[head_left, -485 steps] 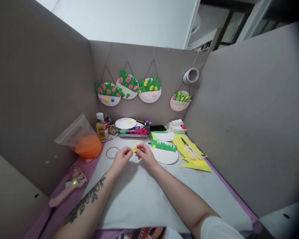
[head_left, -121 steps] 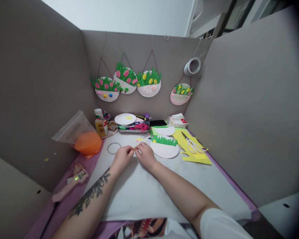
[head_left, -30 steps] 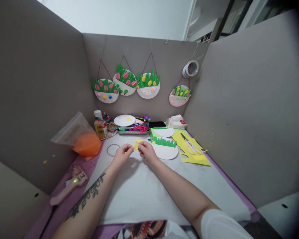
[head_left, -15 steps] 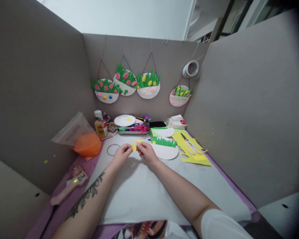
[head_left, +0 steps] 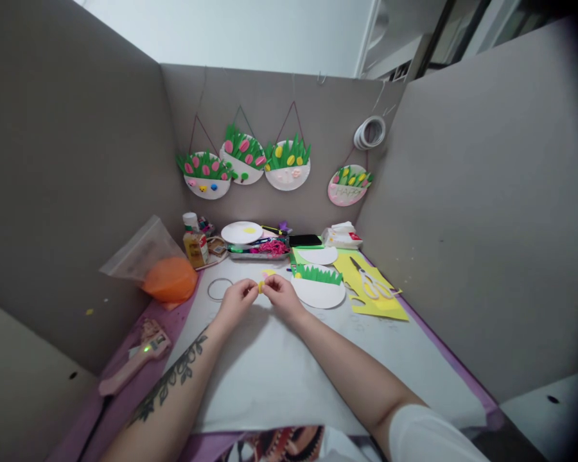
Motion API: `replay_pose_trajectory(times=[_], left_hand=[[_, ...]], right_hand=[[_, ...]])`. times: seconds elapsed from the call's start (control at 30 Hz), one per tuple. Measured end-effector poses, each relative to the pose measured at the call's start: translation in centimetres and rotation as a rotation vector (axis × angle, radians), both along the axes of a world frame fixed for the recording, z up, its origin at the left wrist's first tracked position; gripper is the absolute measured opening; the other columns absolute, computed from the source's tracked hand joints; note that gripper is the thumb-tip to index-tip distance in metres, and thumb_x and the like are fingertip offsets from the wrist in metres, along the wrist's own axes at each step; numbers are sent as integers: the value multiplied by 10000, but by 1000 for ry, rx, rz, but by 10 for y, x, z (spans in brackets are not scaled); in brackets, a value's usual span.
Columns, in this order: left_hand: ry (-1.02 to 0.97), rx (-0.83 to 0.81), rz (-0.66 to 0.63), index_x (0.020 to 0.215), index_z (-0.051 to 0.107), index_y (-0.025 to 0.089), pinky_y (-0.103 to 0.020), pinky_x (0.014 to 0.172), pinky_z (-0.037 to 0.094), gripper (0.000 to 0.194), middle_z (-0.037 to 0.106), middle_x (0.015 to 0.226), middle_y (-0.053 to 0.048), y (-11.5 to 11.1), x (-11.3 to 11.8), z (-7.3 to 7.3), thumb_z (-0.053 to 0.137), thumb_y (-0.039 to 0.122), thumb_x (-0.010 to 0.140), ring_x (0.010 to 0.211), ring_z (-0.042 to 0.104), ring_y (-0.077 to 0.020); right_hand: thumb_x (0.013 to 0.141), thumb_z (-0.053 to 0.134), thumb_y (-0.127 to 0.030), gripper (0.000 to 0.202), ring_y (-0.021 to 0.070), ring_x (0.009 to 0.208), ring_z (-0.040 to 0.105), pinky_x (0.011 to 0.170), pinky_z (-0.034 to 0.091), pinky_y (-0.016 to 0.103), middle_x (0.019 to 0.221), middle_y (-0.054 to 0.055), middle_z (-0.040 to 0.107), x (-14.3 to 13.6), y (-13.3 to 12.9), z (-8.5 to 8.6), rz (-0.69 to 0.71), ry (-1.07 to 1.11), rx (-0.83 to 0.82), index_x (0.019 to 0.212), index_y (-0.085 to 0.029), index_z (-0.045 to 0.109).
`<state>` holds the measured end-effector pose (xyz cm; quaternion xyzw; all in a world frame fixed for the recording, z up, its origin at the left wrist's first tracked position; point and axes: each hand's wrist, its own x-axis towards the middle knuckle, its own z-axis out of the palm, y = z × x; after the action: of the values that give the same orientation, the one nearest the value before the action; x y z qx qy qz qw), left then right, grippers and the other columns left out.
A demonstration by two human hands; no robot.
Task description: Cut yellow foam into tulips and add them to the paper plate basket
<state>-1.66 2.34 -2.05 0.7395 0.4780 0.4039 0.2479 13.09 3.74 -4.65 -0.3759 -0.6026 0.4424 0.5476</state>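
Between my two hands is a small yellow paper piece (head_left: 261,287), pinched from both sides above the white table covering. My left hand (head_left: 237,300) grips its left edge with thumb and fingertips. The fingers of my right hand (head_left: 283,298) are closed on its right edge. Just behind my right hand lie more yellow and pink paper bits (head_left: 268,273), partly hidden. To the right is a white half paper plate (head_left: 320,294) with a green paper grass strip (head_left: 318,274) along its top. A thin ring (head_left: 219,289) lies left of my left hand.
White-handled scissors (head_left: 373,283) rest on a cut yellow sheet (head_left: 380,309) at right. Behind stands a tray of craft supplies (head_left: 257,255). At left are a glue bottle (head_left: 195,244), a bag with orange contents (head_left: 169,280) and a pink corded tool (head_left: 135,364). Decorated plates (head_left: 288,176) hang behind.
The yellow paper piece looks narrower between my fingertips, as if folded or turned. My hands have come slightly closer together. Nothing else on the table has moved.
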Motion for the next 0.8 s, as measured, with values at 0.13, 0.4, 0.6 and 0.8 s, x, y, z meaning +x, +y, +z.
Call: replay_pose_trajectory(times=[0.13,0.4,0.6,0.8], left_hand=[[63,39,46,693,562,168,-216,576,346,195,561,645,7,1,-1,-2,431,275,791,609,478,-118],[228,157,76,731,584,187,-234,602,346,192,593,716,-12,-6,-1,3,437,290,801,658,504,-135],[141,91,58,709,578,182,-233,601,351,213,587,693,-8,-1,-1,0,429,308,794,641,497,-133],[-13,-6,39,690,578,171,-223,585,357,214,572,653,0,0,-4,3,438,310,772,625,492,-131]], right_hand=[[730,584,-335,175,105,596,440,586,376,239,668,-33,479,0,-1,2,-41,0,34,741,-183,498],[718,586,-309,162,111,632,461,615,391,242,763,-13,521,-3,-9,11,-108,-128,78,793,-185,513],[721,580,-326,159,106,610,442,594,373,231,704,-23,511,-2,-4,5,-100,-124,73,728,-182,514],[780,488,-384,209,97,526,390,507,335,220,627,-26,481,3,1,2,-23,-14,-29,730,-182,512]])
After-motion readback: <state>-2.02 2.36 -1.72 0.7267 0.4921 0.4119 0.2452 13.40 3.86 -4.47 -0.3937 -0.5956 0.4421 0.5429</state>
